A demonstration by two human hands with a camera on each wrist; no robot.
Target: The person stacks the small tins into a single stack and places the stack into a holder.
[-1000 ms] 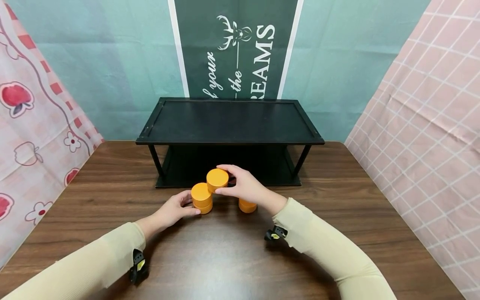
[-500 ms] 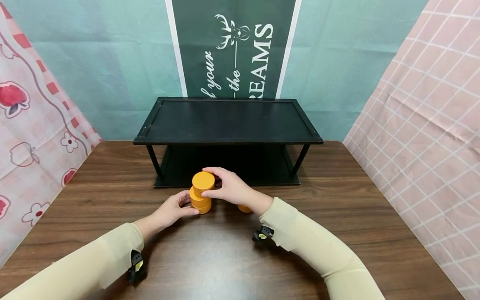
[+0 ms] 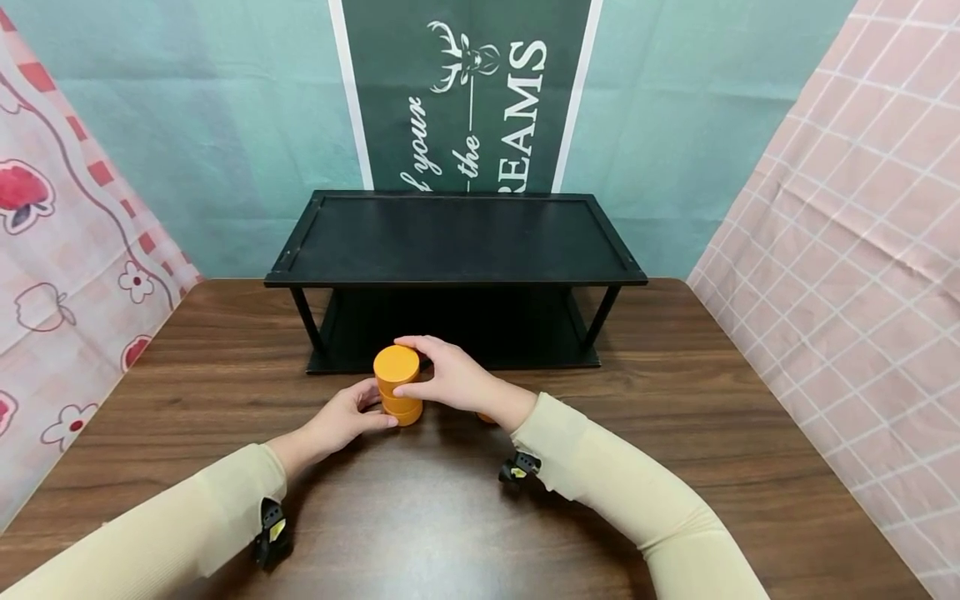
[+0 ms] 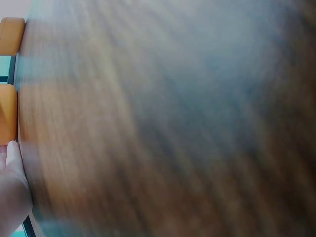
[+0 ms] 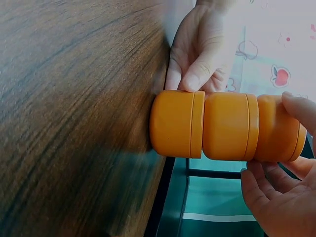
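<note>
Three squat orange lidded jars are stacked in a column on the wooden table. My right hand [image 3: 456, 377] grips the top jar [image 3: 396, 364], thumb on the near side and fingers behind. In the right wrist view, that jar's base meets the lid of the middle jar [image 5: 227, 126]. Low at the column's left, my left hand [image 3: 339, 421] holds the bottom jar [image 5: 175, 124] between thumb and fingers. Another orange jar [image 3: 486, 417] stands on the table to the right, mostly hidden behind my right wrist. It also shows at the left wrist view's upper left edge.
A black two-tier shelf [image 3: 457, 237] stands just behind the stack, its lower tier [image 3: 510, 333] close to my right fingers. The wooden table [image 3: 675, 417] spreads around. Patterned cloths hang at the back and both sides.
My right hand has brought its jar leftward and down onto the two stacked jars, and lined it up over them. The left hand has stayed at the bottom jar.
</note>
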